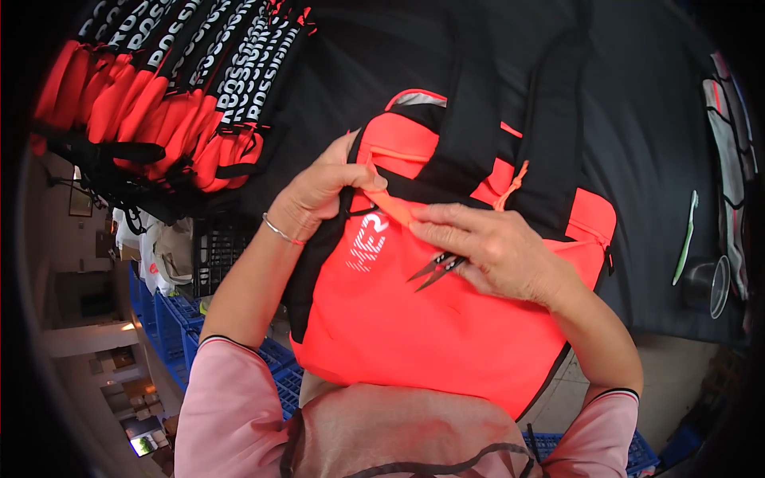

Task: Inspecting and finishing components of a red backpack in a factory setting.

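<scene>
A bright coral-red and black bag (430, 334) lies in front of me, its lower end against my apron. With the thumb on top, my left hand (327, 185) pinches an orange fabric edge (392, 209) along the bag's pocket opening. My right hand (498, 251) presses the same edge between thumb and forefinger. Small dark thread snips (433, 272) are tucked in that hand, blades pointing left over the red panel. Wide black straps (470, 103) run up from the bag, and an orange cord pull (514, 187) lies beside them.
Red-and-black bags (183, 111) are stacked at the far left of the dark table cover (637, 159). On the right are a green toothbrush (685, 239), a clear cup (708, 287) and grey strips (723, 167). Blue crates (167, 311) stand below left.
</scene>
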`<state>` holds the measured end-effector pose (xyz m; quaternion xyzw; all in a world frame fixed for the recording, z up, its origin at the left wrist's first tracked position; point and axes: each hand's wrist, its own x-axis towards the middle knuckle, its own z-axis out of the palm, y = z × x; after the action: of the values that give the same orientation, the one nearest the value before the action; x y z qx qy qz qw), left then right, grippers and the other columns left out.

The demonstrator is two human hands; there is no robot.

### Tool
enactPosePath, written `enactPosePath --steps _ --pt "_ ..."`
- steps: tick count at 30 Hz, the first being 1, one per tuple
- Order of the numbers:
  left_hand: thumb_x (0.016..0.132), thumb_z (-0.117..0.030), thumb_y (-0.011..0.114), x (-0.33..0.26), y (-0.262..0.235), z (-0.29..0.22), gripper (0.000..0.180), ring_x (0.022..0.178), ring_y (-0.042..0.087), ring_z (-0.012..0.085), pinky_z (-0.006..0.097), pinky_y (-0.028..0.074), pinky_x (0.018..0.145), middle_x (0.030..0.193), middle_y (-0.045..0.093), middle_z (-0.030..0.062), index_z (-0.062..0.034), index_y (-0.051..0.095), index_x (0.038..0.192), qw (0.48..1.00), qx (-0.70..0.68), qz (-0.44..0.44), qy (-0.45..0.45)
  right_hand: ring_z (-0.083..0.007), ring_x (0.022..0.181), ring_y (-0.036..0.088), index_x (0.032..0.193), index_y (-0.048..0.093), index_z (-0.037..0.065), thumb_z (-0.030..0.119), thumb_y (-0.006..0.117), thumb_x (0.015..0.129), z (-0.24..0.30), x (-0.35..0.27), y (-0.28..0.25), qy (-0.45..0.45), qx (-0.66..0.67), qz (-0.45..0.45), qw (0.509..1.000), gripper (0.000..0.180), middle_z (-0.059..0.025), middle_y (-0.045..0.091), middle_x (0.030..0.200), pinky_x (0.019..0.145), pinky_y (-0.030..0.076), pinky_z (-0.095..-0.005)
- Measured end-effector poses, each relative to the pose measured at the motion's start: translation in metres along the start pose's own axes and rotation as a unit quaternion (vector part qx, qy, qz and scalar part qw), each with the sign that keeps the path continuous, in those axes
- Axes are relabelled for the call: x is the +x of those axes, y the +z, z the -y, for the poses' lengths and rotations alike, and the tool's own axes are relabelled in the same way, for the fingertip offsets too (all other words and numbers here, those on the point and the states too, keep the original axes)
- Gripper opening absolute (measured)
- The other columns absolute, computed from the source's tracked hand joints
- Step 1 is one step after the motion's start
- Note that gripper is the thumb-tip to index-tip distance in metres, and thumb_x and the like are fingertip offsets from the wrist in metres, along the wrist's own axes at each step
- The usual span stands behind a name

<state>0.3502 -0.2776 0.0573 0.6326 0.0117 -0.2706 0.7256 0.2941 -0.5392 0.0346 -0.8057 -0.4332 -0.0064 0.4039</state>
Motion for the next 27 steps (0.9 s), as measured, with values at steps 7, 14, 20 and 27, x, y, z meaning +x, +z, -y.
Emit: enactPosePath --steps 7,14,20,27 --pt "0.070 0.005 0.063 -0.001 -0.017 0.044 0.035 0.079 0.066 0.0099 0.022 0.051 0.079 0.090 0.070 0.0043 0.0020 0.063 0.105 0.995 -0.102 0.000 0.021 -0.0229 0.094 0.068 0.122 0.065 0.006 0.000 0.067 0.077 0.013 -0.009 0.013 -0.016 -0.020 -0.005 1.000 0.045 -0.0091 0.064 0.128 0.066 0.056 -0.0348" --pt "0.069 0.007 0.061 0.000 -0.005 0.048 0.040 0.083 0.067 0.0103 0.024 0.052 0.080 0.095 0.070 0.0074 0.0047 0.064 0.109 0.993 -0.081 -0.057 0.069 -0.0234 0.080 0.065 0.121 0.064 0.002 0.003 0.068 0.073 0.014 -0.013 0.019 -0.007 -0.087 0.016 0.996 0.049 -0.0113 0.065 0.128 0.069 0.055 -0.0364" --pt "0.075 0.000 0.063 0.016 0.012 0.019 0.059 0.096 0.066 0.0208 0.028 0.051 0.090 0.110 0.067 0.0146 -0.0034 0.057 0.133 0.876 0.341 -0.206 0.274 -0.0214 0.079 0.066 0.103 0.070 0.005 0.001 0.070 0.070 -0.012 -0.029 -0.013 0.049 -0.247 -0.190 0.949 0.033 -0.0069 0.072 0.104 0.068 0.053 -0.0332" --pt "0.077 -0.033 0.079 0.033 0.092 0.021 0.070 0.134 0.039 0.0339 0.053 0.033 0.103 0.148 0.042 0.0159 -0.0113 0.053 0.138 0.612 0.659 -0.185 0.396 -0.0231 0.104 0.066 0.112 0.068 0.004 0.022 0.081 0.081 -0.057 -0.076 -0.041 0.384 -0.110 -0.408 0.821 0.038 -0.0093 0.066 0.111 0.088 0.053 -0.0337"
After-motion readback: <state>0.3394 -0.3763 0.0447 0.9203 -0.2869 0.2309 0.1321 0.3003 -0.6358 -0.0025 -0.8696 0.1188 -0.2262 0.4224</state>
